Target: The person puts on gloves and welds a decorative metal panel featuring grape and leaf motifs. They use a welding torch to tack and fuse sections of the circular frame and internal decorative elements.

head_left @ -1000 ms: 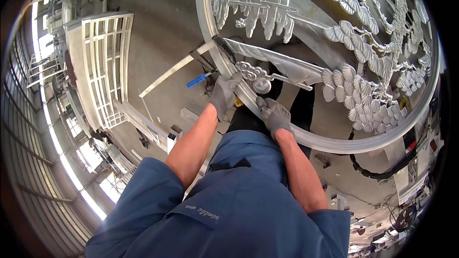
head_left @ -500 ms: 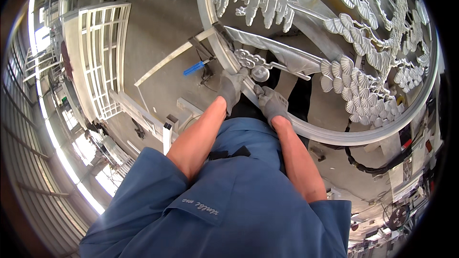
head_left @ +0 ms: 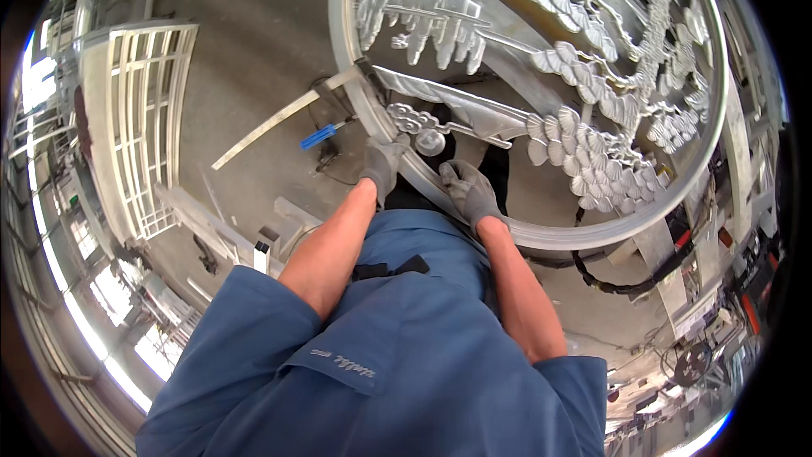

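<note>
A large round metal frame (head_left: 584, 239) stands before me, with silvery cut-out work inside it: fan-shaped leaf clusters (head_left: 568, 151), a branching tree trunk, and a jagged mountain shape (head_left: 431, 21). My left hand (head_left: 385, 167), in a grey glove, is wrapped over the frame's near-left rim. Beside it, to the right, my gloved right hand (head_left: 471, 190) lies at the rim with its fingers curled closed toward the inner edge. Whatever those fingers hold, if anything, is hidden. Close to both hands is a small cloud-shaped piece with a round disc (head_left: 430, 142).
A blue-handled tool (head_left: 318, 136) lies left of the frame, by a long pale metal bar (head_left: 264, 129). Further left stands a white lattice panel (head_left: 152, 118). A dark cable (head_left: 622, 288) loops below the frame at the right, near cluttered material.
The whole scene has shifted left in view, and the frame slightly down too. My left hand keeps its hold; my right hand has turned a little, its fingers more curled.
</note>
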`<move>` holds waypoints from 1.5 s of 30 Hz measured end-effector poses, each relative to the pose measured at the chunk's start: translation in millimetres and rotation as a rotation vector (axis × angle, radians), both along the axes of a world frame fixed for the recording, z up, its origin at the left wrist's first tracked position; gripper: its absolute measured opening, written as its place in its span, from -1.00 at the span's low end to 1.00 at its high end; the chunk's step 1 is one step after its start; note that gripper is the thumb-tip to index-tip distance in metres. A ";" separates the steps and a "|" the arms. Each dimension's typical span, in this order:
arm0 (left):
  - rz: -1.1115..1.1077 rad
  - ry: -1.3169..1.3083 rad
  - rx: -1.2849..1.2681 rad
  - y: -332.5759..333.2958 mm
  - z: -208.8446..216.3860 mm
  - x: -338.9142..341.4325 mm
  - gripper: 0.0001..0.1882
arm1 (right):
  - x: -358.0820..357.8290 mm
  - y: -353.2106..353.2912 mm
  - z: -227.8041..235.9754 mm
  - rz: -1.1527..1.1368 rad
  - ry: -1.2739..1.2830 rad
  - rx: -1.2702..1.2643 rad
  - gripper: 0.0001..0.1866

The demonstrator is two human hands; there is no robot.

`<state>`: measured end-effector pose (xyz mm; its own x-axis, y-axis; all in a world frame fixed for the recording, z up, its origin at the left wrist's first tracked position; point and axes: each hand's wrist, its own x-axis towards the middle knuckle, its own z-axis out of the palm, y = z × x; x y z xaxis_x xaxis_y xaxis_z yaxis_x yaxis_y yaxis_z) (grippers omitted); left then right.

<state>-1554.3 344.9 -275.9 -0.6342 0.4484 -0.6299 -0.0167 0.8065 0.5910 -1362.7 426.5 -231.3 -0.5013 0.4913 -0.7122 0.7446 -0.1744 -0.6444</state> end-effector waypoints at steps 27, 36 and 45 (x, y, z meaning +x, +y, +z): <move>0.134 -0.010 -0.362 15.3 51.3 8.9 -0.12 | 800.2 218.1 -85.0 -0.853 -0.572 0.232 -0.54; 0.280 -0.303 0.070 4.2 12.9 16.0 -0.70 | 804.3 196.1 -80.9 -1.131 -0.310 0.198 -0.68; 0.321 -0.260 -0.037 -1.3 15.1 9.6 -0.70 | 563.5 115.2 68.9 -0.953 -0.088 0.375 -0.45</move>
<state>-1544.7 343.6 -260.8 -0.5554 0.2282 -0.7997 -0.4156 0.7568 0.5046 -799.2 541.7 -162.4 0.2603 0.8562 -0.4462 0.4493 -0.5165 -0.7289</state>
